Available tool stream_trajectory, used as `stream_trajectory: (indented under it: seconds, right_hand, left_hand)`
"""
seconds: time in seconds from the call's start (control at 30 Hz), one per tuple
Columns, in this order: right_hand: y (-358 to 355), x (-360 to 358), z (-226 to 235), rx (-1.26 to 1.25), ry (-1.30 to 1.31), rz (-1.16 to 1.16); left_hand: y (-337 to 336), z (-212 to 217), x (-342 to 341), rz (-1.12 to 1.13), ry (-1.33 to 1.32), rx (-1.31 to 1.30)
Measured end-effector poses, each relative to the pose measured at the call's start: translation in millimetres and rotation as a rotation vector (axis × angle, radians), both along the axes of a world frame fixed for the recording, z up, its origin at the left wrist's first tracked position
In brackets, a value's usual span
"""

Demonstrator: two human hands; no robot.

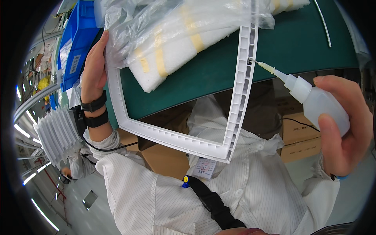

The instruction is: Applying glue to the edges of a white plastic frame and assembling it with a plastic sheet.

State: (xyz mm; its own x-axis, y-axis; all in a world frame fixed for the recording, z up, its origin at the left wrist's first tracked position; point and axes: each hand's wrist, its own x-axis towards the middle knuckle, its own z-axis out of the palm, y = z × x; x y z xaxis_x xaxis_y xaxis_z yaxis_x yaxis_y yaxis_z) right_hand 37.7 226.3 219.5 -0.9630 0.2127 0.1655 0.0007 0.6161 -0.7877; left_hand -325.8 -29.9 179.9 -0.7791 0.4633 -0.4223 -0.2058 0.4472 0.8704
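In my right hand [346,121] is a translucent squeeze bottle [325,105], fingers wrapped round its body. Its thin nozzle tip meets or nearly meets the right side of a white plastic frame [172,138]. Ribs and small slots run along that frame, which is tilted up in front of me. My left hand [95,64] grips the frame's left side near the top, the thumb on the outer edge and the other fingers mostly hidden. Clear plastic film [149,23] covers the frame's upper part.
White foam [172,53] with yellow tape strips lies on the green table [168,98]. A blue bin [80,43] stands at the left, above stacked white parts [58,135]. Cardboard boxes [301,129] sit below the table edge. A black cable [113,150] runs from my left wrist.
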Motion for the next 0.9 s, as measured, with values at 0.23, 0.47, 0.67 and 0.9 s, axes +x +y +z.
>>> stream_trajectory:
  seconds: [0.23, 0.47, 0.67, 0.9]
  right_hand:
    - [-12, 19, -34, -0.587, -0.061, -0.302]
    - [18, 10, -54, -0.580, 0.050, -0.387]
    - [49, -41, -73, -0.414, 0.213, -0.426]
    - [54, -51, -98, -0.180, 0.228, -0.516]
  left_hand:
    - [1, 6, 1, -0.006, -0.096, 0.056]
    - [-14, 2, -8, 0.096, -0.228, 0.187]
    - [-7, 18, 20, 0.157, -0.100, 0.213]
    - [-25, 3, 60, 0.195, -0.169, 0.443]
